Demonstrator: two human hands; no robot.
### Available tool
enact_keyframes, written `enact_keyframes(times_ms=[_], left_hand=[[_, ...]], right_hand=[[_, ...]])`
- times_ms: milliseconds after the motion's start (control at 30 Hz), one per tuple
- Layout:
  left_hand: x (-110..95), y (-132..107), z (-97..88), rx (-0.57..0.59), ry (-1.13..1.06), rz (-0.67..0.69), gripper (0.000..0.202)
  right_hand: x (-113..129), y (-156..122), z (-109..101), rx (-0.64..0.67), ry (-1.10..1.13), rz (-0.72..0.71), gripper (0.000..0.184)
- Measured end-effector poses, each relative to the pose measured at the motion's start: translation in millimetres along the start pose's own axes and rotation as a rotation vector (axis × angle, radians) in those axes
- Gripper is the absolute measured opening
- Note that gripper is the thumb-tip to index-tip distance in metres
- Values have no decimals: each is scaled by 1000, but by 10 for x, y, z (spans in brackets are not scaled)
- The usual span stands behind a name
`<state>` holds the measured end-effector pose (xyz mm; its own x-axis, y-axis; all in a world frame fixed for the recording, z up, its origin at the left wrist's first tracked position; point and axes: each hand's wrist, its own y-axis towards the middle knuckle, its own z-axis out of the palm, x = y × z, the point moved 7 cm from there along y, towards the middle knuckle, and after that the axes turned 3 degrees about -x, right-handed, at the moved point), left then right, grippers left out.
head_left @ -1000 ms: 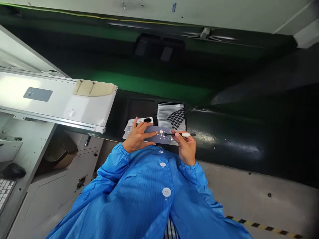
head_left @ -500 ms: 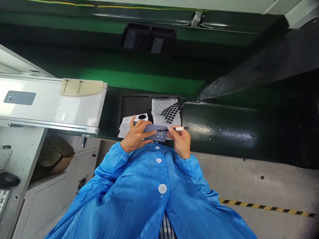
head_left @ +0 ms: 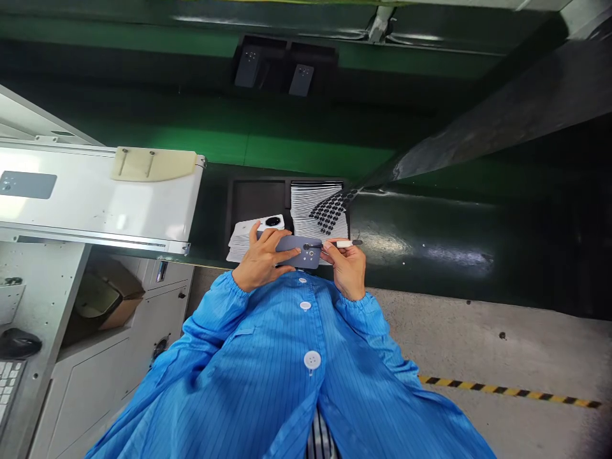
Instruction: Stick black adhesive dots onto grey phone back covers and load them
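Note:
My left hand (head_left: 264, 260) is closed on a grey-blue phone back panel (head_left: 291, 243) and steadies it lengthwise in front of my coat. Round holes dot the panel's right end. Between its fingertips my right hand (head_left: 347, 268) pinches a pen-like tool (head_left: 343, 244), white in the middle with black ends. The tool's dark tip lies over the holes at the panel's right end; whether it touches is too small to tell. Just beyond my left hand sits a stack of white panels (head_left: 243, 231), the top one with a large dark camera ring.
A black tray (head_left: 258, 199) holds the white panels and a tightly packed row of thin white pieces (head_left: 306, 204) with dark rings. On the left, a grey panel (head_left: 29, 185) lies on a white conveyor (head_left: 95, 204). Dark trays (head_left: 275, 70) with two panels stand farther back.
The grey panel on the white conveyor has shifted a little to the left. My camera view has tilted slightly. Both hands keep nearly the same pose on the panel and the tool.

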<state>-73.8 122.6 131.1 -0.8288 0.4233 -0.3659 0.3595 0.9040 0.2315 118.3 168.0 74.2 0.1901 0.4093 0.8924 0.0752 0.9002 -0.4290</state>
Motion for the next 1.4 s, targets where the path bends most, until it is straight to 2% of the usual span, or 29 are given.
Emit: enact_keyframes(times_ms=[967, 1400], left_hand=[[5, -12, -6, -14, 9, -3, 39], [-13, -14, -14, -57, 23, 26, 39]], right_hand=[[-12, 25, -1, -9, 2, 15, 45], [-17, 14, -15, 2, 7, 6, 40]])
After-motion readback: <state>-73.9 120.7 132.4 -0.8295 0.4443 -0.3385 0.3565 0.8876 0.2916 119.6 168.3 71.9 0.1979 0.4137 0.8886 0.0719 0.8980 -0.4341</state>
